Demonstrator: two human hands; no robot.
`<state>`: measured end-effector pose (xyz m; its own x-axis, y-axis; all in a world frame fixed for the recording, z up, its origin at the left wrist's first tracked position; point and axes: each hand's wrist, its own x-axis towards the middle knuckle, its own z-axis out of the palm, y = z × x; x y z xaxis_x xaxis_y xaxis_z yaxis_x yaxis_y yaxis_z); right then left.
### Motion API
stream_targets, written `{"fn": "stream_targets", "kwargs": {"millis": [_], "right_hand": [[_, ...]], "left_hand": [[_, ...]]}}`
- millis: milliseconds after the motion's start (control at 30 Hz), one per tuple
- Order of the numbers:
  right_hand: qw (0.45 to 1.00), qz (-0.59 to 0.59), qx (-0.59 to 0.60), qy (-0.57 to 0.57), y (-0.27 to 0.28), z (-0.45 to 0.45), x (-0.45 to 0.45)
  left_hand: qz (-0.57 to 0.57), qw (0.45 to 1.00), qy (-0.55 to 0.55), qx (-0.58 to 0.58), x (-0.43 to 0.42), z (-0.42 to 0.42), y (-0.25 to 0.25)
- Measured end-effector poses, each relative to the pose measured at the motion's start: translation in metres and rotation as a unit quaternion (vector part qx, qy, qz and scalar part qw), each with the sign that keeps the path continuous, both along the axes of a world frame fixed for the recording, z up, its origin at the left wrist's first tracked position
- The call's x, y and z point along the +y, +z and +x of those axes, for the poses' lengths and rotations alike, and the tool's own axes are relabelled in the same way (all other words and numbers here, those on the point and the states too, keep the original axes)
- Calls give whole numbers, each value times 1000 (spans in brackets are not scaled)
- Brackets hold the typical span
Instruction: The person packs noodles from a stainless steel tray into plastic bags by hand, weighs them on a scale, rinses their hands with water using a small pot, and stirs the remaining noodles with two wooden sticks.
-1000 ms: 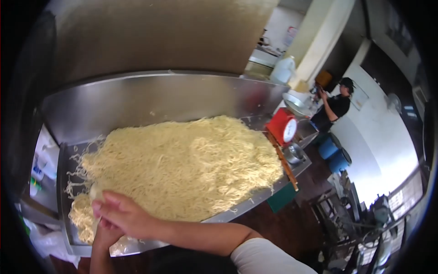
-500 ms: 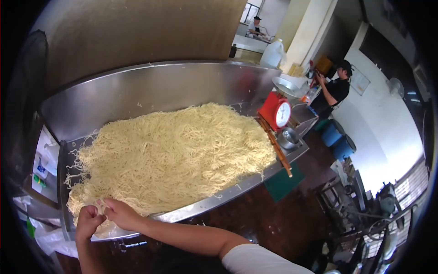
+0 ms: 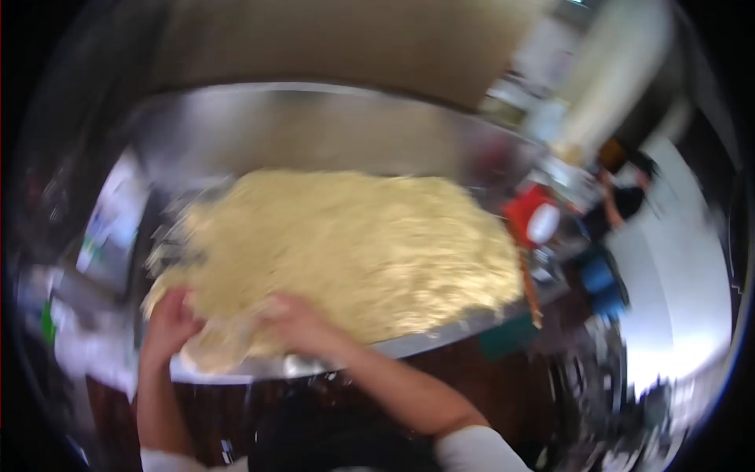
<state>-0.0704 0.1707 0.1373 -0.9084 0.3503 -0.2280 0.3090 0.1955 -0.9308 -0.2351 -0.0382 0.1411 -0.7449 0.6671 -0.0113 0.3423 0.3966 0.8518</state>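
A wide heap of pale yellow noodles (image 3: 346, 244) fills much of a metal trough. Over its near left corner are my two hands, held apart and blurred by motion. My left hand (image 3: 171, 324) is closed, with the fingers curled towards the thumb. My right hand (image 3: 297, 322) is closed too, its fingertips pointing left above the noodles. Between them stretches a thin pale see-through plastic sheet (image 3: 224, 340), perhaps a bag, with both hands apparently gripping it. Blur hides its exact edges.
The metal trough (image 3: 401, 346) has a tall back wall. At its right end stand a red scale (image 3: 525, 206), wooden sticks (image 3: 530, 287) and a metal bowl (image 3: 544, 263). A person in dark clothing (image 3: 625, 203) stands beyond, near blue bins (image 3: 604, 282). White plastic (image 3: 90, 346) hangs at left.
My hands were together at the trough's near left corner; now they are apart, the right one further right. The view has turned left, so the trough and scale appear further right.
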Motion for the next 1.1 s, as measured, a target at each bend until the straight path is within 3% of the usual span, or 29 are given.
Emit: {"fn": "stream_targets", "kwargs": {"millis": [33, 67, 100, 167, 267, 467, 567, 667, 800, 967, 1033, 1100], "right_hand": [[999, -20, -17, -36, 11, 16, 16], [996, -41, -32, -74, 27, 32, 32], [991, -61, -46, -113, 42, 47, 50], [950, -198, 83, -227, 41, 94, 70], [902, -188, 93, -378, 15, 151, 88], [897, -147, 88, -407, 30, 158, 72], [901, -144, 192, -361, 59, 138, 72], [889, -150, 251, -353, 91, 118, 60], [944, -172, 159, -234, 91, 83, 39], [981, -180, -17, -74, 15, 17, -4], [988, -127, -73, -40, -14, -5, -27], [997, 37, -47, 39, -47, -17, -39]], "left_hand": [[-61, 996, -3, 58, -5, -4, 18], [-48, 989, 27, 141, -15, -15, 4], [-52, 987, 59, 143, -23, -17, 9], [-58, 981, 117, 146, -49, -27, -12], [-17, 990, 133, 38, -73, -27, -50], [109, 980, 70, -151, -54, -18, -14], [150, 972, -61, -172, -36, -12, -10], [98, 976, -71, -181, -22, 2, -6], [156, 983, -14, -98, -22, 9, -18], [206, 965, 10, -165, -31, 21, -10], [227, 960, 19, -166, -30, 23, -9], [230, 959, 26, -167, -31, 28, -5]]}}
